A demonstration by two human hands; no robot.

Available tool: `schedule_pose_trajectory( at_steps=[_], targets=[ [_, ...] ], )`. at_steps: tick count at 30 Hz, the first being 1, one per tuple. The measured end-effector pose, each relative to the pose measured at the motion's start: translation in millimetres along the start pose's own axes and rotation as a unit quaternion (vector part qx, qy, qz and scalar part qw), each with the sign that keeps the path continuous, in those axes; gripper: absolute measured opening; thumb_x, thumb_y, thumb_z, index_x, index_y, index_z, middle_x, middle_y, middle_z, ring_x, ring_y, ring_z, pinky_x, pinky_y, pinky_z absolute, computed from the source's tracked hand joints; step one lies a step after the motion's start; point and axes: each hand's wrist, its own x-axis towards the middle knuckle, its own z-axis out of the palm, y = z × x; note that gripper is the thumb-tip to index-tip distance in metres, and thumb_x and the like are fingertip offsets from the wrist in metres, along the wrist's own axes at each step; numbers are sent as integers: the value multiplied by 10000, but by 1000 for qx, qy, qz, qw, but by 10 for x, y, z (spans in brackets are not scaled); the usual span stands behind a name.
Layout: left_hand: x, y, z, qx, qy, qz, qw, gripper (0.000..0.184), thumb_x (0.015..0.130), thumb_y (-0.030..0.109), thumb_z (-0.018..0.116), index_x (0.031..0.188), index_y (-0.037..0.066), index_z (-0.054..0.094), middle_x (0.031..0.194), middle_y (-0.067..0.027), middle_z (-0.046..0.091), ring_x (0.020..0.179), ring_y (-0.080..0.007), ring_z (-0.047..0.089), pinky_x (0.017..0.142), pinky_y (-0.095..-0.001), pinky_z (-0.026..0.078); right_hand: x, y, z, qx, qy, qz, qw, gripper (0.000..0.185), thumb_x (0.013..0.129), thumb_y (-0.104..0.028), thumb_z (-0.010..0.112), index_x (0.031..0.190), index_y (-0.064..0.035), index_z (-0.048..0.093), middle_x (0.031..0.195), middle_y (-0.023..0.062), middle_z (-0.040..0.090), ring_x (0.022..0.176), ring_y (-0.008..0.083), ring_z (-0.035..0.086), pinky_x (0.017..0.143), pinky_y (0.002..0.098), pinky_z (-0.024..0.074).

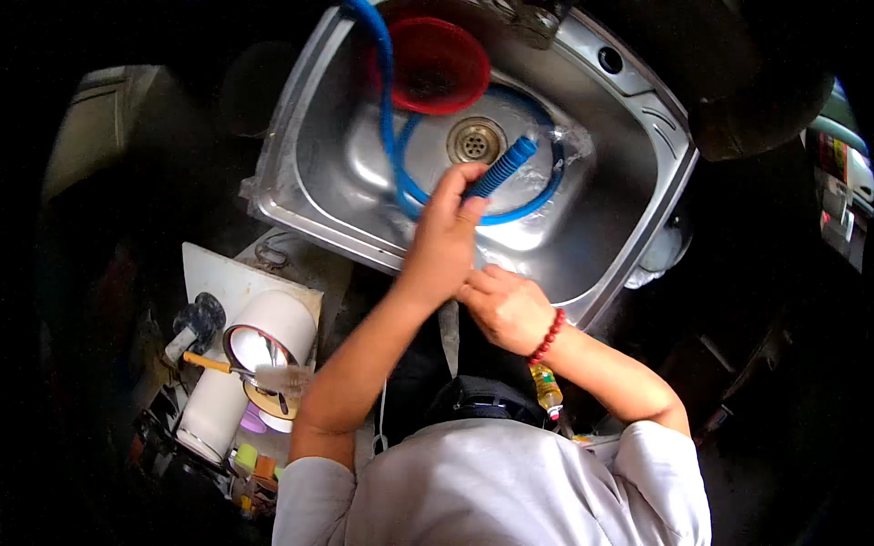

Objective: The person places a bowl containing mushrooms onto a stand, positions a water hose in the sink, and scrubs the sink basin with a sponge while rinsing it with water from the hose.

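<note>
My left hand (pixel 448 223) is wrapped round a blue ribbed hose (pixel 501 170) over the sink (pixel 601 227). The hose end points up and to the right, with clear water or wet splashes beside it. The rest of the hose lies looped on the sink floor and rises out over the back left. Below the left hand, close to its wrist, is my right hand (pixel 510 309), wearing a red bead bracelet. Its fingers are curled closed; what they hold, if anything, is hidden. Behind the hose sits the metal drain (pixel 476 140).
A red bowl (pixel 442 68) rests at the back left of the sink. On the left, a board (pixel 214 273) stands near white cylindrical containers (pixel 208 414) and a brush with a yellow handle (pixel 208 362). An oil bottle (pixel 546 391) is by my right forearm.
</note>
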Motion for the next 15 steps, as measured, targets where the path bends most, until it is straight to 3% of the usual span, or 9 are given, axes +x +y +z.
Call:
schedule_pose_trajectory(
  at_steps=[1,4,6,9,10,13,15],
  targets=[
    [-19,-44,120,-82,13,-50,995,231,939,77,448,1160,14,473,978,-32,505,892,-103,469,868,-250,376,-121,53,-27,18,-12,22,1000,538,710,-57,571,1245,-72,520,918,85,572,756,252,557,663,347,501],
    [-153,-211,446,-243,78,-71,964,131,950,78,434,1075,35,437,951,-54,491,892,-156,529,881,-295,395,-490,85,-323,31,-30,67,997,482,702,-35,598,1176,-126,579,821,93,567,725,280,570,644,382,494],
    [-304,-326,637,-335,111,-109,929,128,959,100,437,1081,63,421,964,-60,488,939,-194,547,870,-345,423,-783,155,-507,23,-99,144,984,402,725,-28,582,1122,-85,610,818,111,579,754,299,586,657,379,500],
    [-497,-383,838,-466,139,-156,860,135,965,145,451,1089,115,407,999,-49,478,1032,-259,550,889,-456,437,-1020,308,-649,82,64,267,958,275,795,-4,548,1056,-23,635,884,155,629,797,295,623,715,327,503],
    [-547,-385,869,-483,157,-177,843,134,965,151,458,1084,120,406,998,-44,479,1050,-268,546,897,-494,424,-1017,347,-768,88,86,296,947,236,829,0,534,1038,-8,642,877,147,639,784,246,629,715,310,490],
    [-667,-342,941,-490,201,-178,829,112,974,166,446,1073,131,406,997,-42,481,1054,-274,545,885,-517,422,-825,415,-968,142,161,297,930,228,874,11,492,1053,13,633,840,99,620,747,175,591,697,263,462],
    [-756,-276,972,-490,245,-251,798,95,983,184,433,1062,138,409,1057,-48,496,1068,-259,538,900,-508,421,-567,382,-1090,136,109,242,954,230,858,5,512,1058,17,625,797,101,585,708,188,559,661,275,446]
  ],
)
